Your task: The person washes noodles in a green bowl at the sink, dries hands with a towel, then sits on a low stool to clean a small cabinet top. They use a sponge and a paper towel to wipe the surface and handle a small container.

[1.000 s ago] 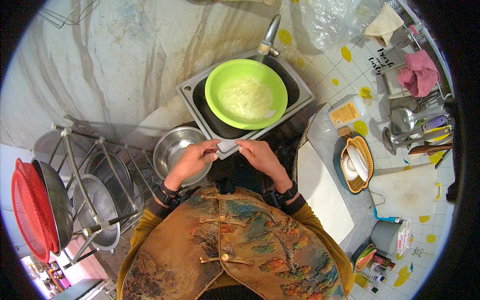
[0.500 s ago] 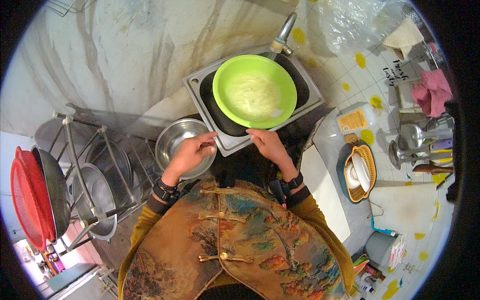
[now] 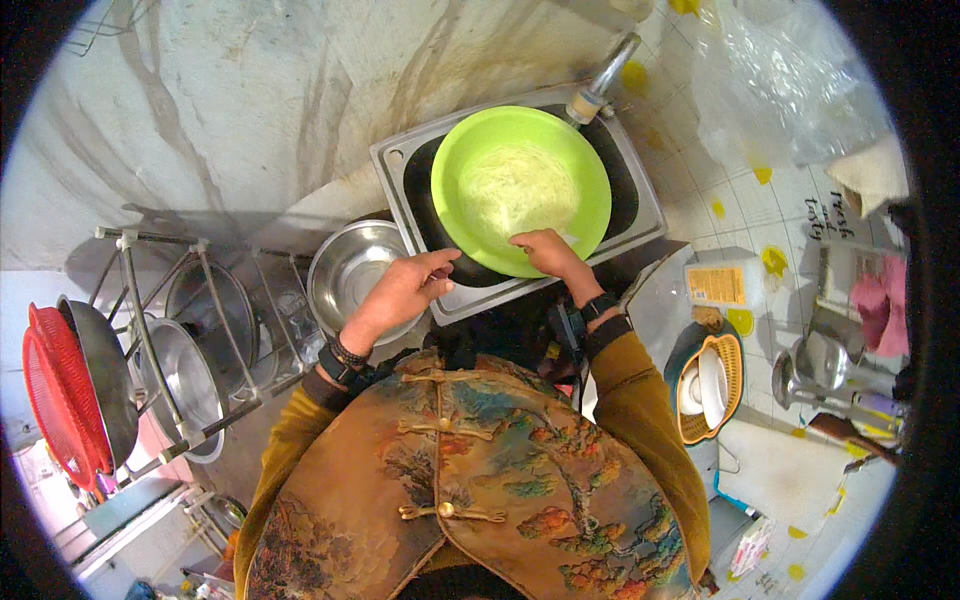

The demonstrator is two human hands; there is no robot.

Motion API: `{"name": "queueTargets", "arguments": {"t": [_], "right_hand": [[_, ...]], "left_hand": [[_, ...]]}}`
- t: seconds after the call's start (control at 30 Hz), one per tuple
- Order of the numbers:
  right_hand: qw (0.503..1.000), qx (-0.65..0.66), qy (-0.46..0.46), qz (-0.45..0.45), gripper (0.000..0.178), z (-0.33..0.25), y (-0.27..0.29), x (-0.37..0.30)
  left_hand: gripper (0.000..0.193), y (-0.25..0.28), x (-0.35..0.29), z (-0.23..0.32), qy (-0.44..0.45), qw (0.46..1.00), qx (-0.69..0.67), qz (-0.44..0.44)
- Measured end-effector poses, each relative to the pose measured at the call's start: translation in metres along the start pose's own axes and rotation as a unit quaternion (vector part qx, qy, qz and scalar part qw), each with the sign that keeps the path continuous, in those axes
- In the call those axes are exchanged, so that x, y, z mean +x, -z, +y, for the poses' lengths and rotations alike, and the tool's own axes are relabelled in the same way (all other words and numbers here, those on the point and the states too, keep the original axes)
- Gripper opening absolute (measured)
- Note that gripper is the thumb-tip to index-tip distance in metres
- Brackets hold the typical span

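A light-green basin [image 3: 452,220] rests on the metal sink [image 3: 400,165], with pale, thin shreds [image 3: 515,190] in liquid inside it. My right hand [image 3: 555,260] reaches over the basin's near rim, fingers bent and bunched together above the inner wall. Whether anything is between those fingers is hidden. A small whitish patch shows beside that hand inside the basin. My left hand [image 3: 408,288] hovers at the sink's near left corner, partly over a steel bowl [image 3: 340,275]. Its thumb and fingers are apart and hold nothing.
The faucet [image 3: 603,80] rises behind the basin. At left, a metal rack [image 3: 130,290] carries pans and a red colander [image 3: 65,395]. To the right stand a labelled plastic jug [image 3: 725,285] and an orange basket [image 3: 735,370] with white dishes. Ladles [image 3: 785,375] hang by the tiled wall.
My right hand has moved from outside the basin's near rim to over its inside. My left hand has shifted slightly right. The view has turned a little.
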State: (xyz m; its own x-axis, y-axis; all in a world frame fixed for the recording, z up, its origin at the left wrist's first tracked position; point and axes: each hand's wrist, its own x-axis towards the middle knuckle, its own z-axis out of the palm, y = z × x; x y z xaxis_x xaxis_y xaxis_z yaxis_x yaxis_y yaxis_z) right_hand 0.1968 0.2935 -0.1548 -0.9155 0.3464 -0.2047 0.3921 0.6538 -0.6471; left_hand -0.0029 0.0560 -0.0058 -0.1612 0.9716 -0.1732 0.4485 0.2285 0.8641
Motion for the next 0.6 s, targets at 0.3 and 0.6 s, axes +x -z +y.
{"name": "queueTargets", "arguments": {"t": [0.3,0.6], "right_hand": [[0.99,-0.007,-0.058,-0.127,0.042,0.071,0.004,0.07],[0.97,-0.036,-0.238,0.042,0.071,0.104,0.036,0.067]], "left_hand": [[0.045,0.003,0.012,0.001,0.062,0.997,0.011,0.044],[0.045,-0.002,0.014,-0.001,0.073,0.996,-0.008,0.053]]}}
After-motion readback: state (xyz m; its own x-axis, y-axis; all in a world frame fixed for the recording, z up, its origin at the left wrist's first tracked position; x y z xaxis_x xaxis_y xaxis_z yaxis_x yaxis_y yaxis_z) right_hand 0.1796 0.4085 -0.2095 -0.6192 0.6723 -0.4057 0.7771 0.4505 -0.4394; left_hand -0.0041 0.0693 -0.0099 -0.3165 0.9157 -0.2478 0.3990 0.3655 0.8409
